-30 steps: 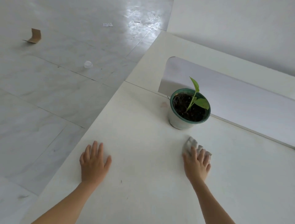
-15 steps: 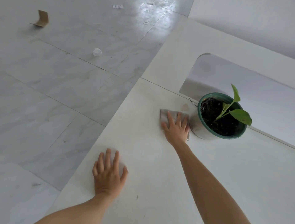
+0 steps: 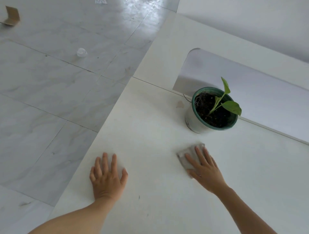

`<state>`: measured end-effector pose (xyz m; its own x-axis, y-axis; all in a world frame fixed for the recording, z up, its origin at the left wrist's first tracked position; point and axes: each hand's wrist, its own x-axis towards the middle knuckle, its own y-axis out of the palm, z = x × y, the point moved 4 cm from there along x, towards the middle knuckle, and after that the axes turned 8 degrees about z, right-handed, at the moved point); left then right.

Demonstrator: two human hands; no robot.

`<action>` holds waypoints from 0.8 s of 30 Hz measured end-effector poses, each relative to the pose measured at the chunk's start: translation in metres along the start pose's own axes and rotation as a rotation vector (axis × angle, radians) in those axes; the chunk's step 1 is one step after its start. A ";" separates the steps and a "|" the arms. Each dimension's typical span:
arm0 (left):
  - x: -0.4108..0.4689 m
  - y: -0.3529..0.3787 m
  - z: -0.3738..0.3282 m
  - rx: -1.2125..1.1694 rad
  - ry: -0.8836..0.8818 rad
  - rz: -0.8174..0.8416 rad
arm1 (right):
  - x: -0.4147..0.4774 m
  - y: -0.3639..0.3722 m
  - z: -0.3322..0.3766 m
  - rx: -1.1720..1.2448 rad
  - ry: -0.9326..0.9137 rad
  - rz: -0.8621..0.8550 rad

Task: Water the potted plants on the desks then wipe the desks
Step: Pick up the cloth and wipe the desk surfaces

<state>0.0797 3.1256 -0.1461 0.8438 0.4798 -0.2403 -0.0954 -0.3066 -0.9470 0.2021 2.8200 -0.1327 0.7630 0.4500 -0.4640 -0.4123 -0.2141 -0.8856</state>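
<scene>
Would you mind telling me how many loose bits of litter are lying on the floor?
2: a cardboard scrap at far left, a clear cup mid-floor. More may lie outside the view.

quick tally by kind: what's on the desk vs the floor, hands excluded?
Desk, potted plant: 1
Desk, grey cloth: 1
Floor, cardboard scrap: 1
Floor, clear cup-like item: 1
Floor, paper scrap: 1
Total: 5

Single head-worn view, looking forward and steeply down, close over the desk; floor fills the frame's left, wall upper right.
</scene>
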 end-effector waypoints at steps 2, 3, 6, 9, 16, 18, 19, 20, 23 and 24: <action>-0.001 0.001 0.000 -0.011 -0.004 0.013 | -0.009 -0.001 -0.053 0.110 0.183 -0.026; -0.001 0.001 -0.001 -0.015 -0.006 0.020 | -0.013 -0.005 -0.074 0.211 0.320 -0.058; -0.001 0.000 -0.002 -0.015 -0.002 0.032 | -0.017 -0.010 -0.092 0.597 0.787 -0.108; -0.001 -0.001 -0.003 -0.016 0.003 0.047 | -0.001 -0.016 -0.056 0.743 0.963 -0.155; -0.001 -0.001 -0.004 -0.017 0.005 0.045 | 0.035 -0.026 0.089 0.603 0.622 -0.164; -0.002 -0.001 -0.004 -0.012 0.011 0.061 | 0.046 -0.030 0.136 0.525 0.423 -0.133; -0.001 -0.001 -0.003 -0.012 0.015 0.054 | 0.047 -0.036 0.156 0.432 0.331 -0.171; -0.002 -0.001 -0.003 -0.015 0.014 0.063 | 0.048 -0.039 0.172 0.369 0.271 -0.173; -0.003 -0.002 -0.002 -0.034 0.007 0.065 | 0.050 -0.041 0.186 0.394 0.195 -0.087; -0.003 -0.003 -0.002 -0.043 0.006 0.070 | 0.048 -0.040 0.184 0.407 0.175 -0.065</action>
<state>0.0782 3.1229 -0.1423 0.8388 0.4512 -0.3046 -0.1316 -0.3748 -0.9177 0.1639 3.0100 -0.1156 0.8522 0.2901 -0.4355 -0.4963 0.1841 -0.8484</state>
